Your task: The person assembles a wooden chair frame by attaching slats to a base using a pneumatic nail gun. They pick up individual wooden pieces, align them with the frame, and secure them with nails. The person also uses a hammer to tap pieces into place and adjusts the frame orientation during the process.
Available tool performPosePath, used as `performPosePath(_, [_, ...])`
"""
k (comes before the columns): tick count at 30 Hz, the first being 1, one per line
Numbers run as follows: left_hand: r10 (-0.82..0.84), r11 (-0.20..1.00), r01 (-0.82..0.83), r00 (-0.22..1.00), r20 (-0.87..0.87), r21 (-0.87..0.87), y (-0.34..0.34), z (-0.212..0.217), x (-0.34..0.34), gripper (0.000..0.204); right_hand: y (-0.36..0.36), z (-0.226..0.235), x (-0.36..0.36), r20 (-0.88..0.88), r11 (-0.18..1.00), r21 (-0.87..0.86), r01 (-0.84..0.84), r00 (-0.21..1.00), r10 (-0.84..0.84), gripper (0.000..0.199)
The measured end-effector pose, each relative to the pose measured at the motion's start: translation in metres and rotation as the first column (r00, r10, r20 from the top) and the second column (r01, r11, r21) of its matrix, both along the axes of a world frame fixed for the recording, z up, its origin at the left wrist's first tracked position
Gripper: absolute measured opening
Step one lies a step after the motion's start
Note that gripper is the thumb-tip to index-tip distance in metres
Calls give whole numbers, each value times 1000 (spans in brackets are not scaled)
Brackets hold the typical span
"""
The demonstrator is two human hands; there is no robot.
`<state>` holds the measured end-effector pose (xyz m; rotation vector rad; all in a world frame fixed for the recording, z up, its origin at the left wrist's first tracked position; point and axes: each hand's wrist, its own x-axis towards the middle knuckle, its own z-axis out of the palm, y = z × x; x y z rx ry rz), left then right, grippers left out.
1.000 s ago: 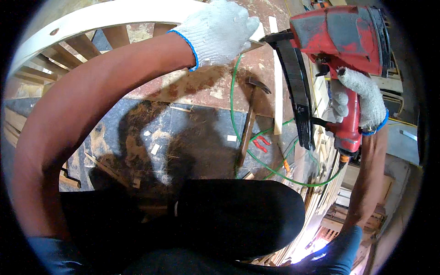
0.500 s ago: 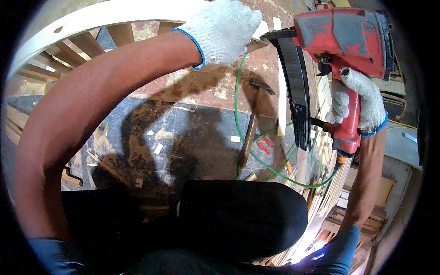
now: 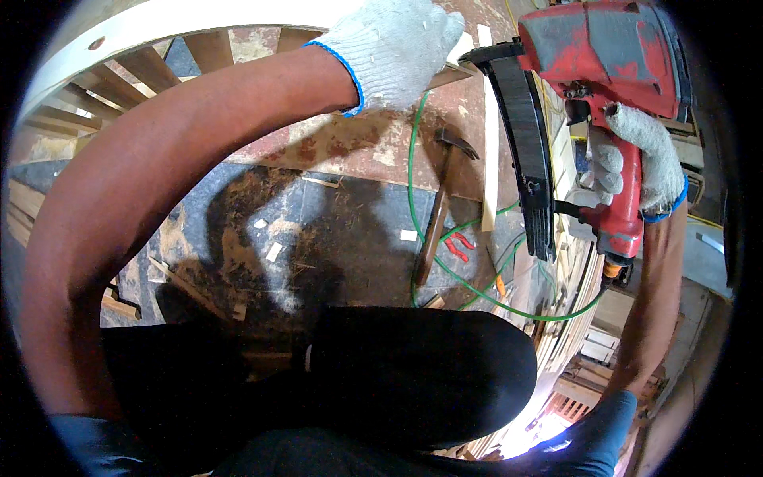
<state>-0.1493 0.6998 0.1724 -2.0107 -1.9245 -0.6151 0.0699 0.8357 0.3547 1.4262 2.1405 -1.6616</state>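
My right hand [image 3: 648, 163], in a white knit glove with a blue cuff, is wrapped round the handle of a red and grey nail gun [image 3: 612, 56]. The gun's long black magazine [image 3: 528, 151] points down on its left, and a green air hose [image 3: 548, 319] runs from near the handle's foot. At the top centre my left hand [image 3: 389, 52], gloved alike, is closed over the right end of a slatted wooden frame [image 3: 159, 33] with a pale rail. Its fingertips are mostly hidden. The nose of the gun is a little right of this hand, apart from it.
On the floor lie a claw hammer [image 3: 437, 215], red-handled pliers [image 3: 457, 246] and several wood scraps [image 3: 274, 252]. A pale wooden strip [image 3: 489, 159] lies right of the hammer. Long wooden strips [image 3: 548, 342] are stacked beside my dark-trousered knee [image 3: 429, 374].
My right hand and the nail gun have shifted slightly right and up. My left hand has edged slightly right in the picture, still on the frame.
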Motion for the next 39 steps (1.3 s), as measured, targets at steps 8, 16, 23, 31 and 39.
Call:
performPosePath(8, [94,994,-97,994,-57,-48,13,-33,-7,56,-7,-12,-12,-18,986,-159,45,999,-49,31])
performPosePath(16, [46,997,-53,992,-121,-59,0,-19,-20,64,-55,-75,69,-254,990,-63,123,958,-135,21])
performPosePath(23, [75,967,-87,995,-61,-239,-14,2,-41,67,-114,-220,94,195,816,563,-133,981,26,46])
performPosePath(31, [29,945,-62,994,-106,-322,-64,29,-77,31,-166,-330,76,484,824,394,-407,854,191,56])
performPosePath(39, [-13,927,-32,993,-117,-375,-24,3,-75,39,-85,-219,-71,98,692,556,-461,863,496,42])
